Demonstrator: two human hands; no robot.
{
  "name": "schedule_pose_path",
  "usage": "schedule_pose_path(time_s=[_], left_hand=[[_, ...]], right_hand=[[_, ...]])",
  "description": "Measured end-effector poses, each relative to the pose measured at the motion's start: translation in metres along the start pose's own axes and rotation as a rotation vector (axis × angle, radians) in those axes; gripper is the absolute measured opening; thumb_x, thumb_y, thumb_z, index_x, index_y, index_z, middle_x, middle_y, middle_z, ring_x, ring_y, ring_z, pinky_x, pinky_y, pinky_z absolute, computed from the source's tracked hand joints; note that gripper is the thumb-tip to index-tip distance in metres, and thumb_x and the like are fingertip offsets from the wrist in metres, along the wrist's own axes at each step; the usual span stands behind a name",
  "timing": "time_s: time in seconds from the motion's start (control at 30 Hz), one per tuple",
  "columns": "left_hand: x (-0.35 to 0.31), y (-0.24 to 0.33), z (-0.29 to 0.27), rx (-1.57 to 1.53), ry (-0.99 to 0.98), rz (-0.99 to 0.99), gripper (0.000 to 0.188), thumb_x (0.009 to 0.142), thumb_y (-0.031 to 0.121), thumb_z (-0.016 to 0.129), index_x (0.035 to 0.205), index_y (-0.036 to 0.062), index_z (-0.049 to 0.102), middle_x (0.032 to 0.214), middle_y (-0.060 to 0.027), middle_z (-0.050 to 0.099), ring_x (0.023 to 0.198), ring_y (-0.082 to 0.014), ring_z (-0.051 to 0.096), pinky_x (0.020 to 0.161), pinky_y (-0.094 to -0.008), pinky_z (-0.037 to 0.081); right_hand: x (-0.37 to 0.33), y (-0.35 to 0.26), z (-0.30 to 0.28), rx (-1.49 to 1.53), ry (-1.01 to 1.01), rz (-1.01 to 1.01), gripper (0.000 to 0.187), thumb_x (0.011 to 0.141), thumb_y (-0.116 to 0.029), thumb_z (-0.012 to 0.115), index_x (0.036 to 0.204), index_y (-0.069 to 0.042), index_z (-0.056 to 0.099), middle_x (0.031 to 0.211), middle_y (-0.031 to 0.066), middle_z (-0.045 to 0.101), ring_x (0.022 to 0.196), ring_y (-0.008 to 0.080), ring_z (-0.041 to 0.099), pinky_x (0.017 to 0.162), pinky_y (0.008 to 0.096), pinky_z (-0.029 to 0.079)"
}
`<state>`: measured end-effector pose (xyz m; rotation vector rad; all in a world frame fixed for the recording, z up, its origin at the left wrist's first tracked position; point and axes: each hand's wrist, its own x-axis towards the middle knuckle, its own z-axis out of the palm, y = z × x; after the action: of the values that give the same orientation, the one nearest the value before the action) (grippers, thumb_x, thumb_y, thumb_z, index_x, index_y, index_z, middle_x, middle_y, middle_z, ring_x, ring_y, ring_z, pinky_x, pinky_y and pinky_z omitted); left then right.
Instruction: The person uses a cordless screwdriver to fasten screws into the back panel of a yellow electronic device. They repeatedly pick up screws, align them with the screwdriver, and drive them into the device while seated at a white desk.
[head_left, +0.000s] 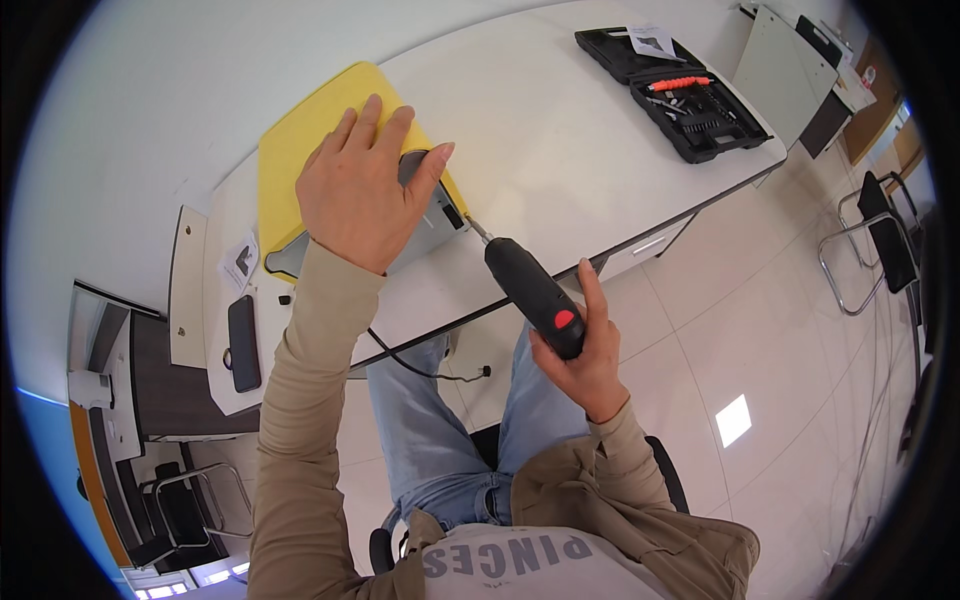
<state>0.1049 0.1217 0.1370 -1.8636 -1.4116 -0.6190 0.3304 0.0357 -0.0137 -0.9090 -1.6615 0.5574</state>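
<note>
Plainly, in the head view, the left hand (355, 205) spreads over the yellow-edged box (300, 130), bracing it toward 11 o'clock on the counter (520, 120). The right hand (592, 350) grasps a black power screwdriver (525, 285), its bit (477, 227) at the box's 4 o'clock corner; seating cannot be told. Best keep shaft and fastener aligned, pressure steady, and left fingers clear.

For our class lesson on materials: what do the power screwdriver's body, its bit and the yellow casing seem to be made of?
Screwdriver body: probably hard plastic, matte black, with smooth moulded curves. Bit: likely metal, judging by its thin, greyish, slightly shiny shaft. Yellow casing: perhaps plastic or rubber; its dull, even colour and rounded corners leave both open.
</note>
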Motion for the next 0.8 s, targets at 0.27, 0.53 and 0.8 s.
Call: schedule_pose_path(time_s=[0.27,0.53,0.8], left_hand=[[0.000,0.001,-0.001,-0.014,0.010,-0.008,0.041,0.087,0.042,0.074,0.111,0.0082,0.071,0.121,-0.0183,0.069,0.111,-0.0355,0.068,0.085,-0.0396,0.056],[0.000,0.001,0.000,-0.015,0.019,-0.003,0.041,0.087,0.042,0.074,0.110,0.0081,0.071,0.120,-0.0186,0.069,0.111,-0.0358,0.068,0.085,-0.0398,0.056],[0.000,0.002,-0.001,-0.014,0.024,-0.001,0.041,0.087,0.043,0.074,0.110,0.0086,0.072,0.119,-0.0180,0.070,0.111,-0.0365,0.067,0.086,-0.0403,0.056]], right_hand=[[-0.001,-0.002,0.002,0.014,0.037,0.058,0.094,0.076,-0.005,0.076,0.152,0.007,0.022,0.073,0.0135,0.065,0.057,0.0256,0.064,0.053,0.0323,0.049],[-0.004,-0.004,0.002,0.026,0.008,0.121,0.095,0.077,-0.006,0.077,0.154,0.003,0.022,0.074,0.0129,0.065,0.059,0.0237,0.065,0.055,0.0310,0.048],[-0.005,-0.007,0.004,0.107,-0.007,0.183,0.104,0.075,-0.005,0.083,0.156,-0.001,0.019,0.079,0.0124,0.067,0.066,0.0235,0.066,0.060,0.0311,0.049]])
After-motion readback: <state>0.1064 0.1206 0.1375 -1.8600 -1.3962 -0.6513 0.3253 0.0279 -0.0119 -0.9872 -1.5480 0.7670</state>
